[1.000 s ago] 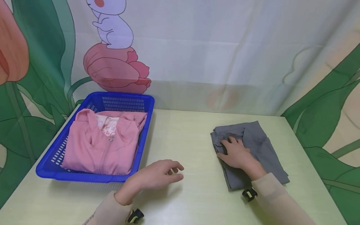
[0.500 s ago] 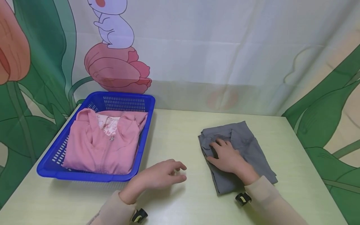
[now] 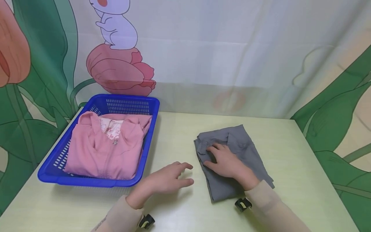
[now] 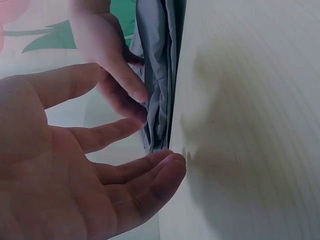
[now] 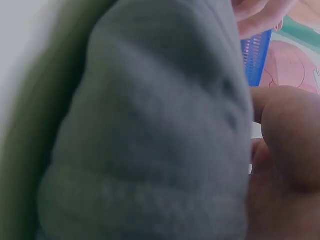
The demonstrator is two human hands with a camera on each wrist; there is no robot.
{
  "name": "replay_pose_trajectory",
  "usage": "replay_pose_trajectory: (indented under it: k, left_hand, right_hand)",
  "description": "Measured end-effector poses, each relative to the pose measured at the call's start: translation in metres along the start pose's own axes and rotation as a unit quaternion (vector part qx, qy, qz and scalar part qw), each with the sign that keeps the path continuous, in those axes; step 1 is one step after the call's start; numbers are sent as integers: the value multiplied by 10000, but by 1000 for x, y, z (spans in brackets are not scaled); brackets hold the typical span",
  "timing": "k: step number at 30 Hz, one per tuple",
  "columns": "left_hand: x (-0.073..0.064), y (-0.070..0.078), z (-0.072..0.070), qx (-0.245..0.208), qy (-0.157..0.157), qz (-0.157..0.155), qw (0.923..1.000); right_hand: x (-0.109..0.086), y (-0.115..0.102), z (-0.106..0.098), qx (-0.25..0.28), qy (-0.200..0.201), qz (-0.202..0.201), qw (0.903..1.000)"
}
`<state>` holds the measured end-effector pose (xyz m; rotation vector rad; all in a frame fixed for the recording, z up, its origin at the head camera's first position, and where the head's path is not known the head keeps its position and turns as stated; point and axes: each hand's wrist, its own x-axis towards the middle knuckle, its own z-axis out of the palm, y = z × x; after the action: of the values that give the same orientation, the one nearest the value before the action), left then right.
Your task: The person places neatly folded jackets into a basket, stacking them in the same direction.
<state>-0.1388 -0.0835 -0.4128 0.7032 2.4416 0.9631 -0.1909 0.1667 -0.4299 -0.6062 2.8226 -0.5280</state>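
Note:
A folded grey garment point(image 3: 242, 141) lies on the table right of centre; its exact kind is unclear. My right hand point(image 3: 227, 162) rests on top of it, fingertips touching the cloth near its left edge. Close up in the right wrist view, the grey cloth point(image 5: 150, 125) fills most of the picture, blurred, beside part of my right hand point(image 5: 295, 140). Just left of the garment, my left hand point(image 3: 166, 178) hovers with fingers and thumb spread, holding nothing. The left wrist view shows the left palm point(image 4: 65, 170) facing the garment's folded side point(image 4: 160, 75), apart from it.
A blue plastic basket point(image 3: 150, 141) stands at the left of the table point(image 3: 179, 135). Inside it lies a folded pink zip jacket point(image 3: 95, 158) with a patterned lining. Behind the table hangs a printed curtain point(image 3: 197, 54) with a rabbit and flowers.
The grey garment has slid left across the table under my right hand. My left hand has shifted slightly right, and its thumb and fingers have spread wider. The basket has stayed put.

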Motion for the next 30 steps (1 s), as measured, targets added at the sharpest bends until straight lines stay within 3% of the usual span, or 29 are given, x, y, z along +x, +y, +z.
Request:
replay_pose_trajectory:
  k: [4,10,17,25,30]
  left_hand:
    - [1,0,1,72,64,-57,9999]
    - [4,-1,2,106,100,-68,9999]
    - [6,-3,3,-45,43,-132,9999]
    - [9,1,4,-226,125,-191,9995]
    - [10,4,4,-405,213,-306,9985]
  right_hand:
    - [2,-1,1,295,84,-262,9992]
    - [4,10,-5,1242,440,-464,9902]
    - [-1,23,-18,1806,1030,-125,9781]
    - [-5,42,-33,2205,2382,559,9442]
    - [-12,56,-41,2135,2295,1167,9424]
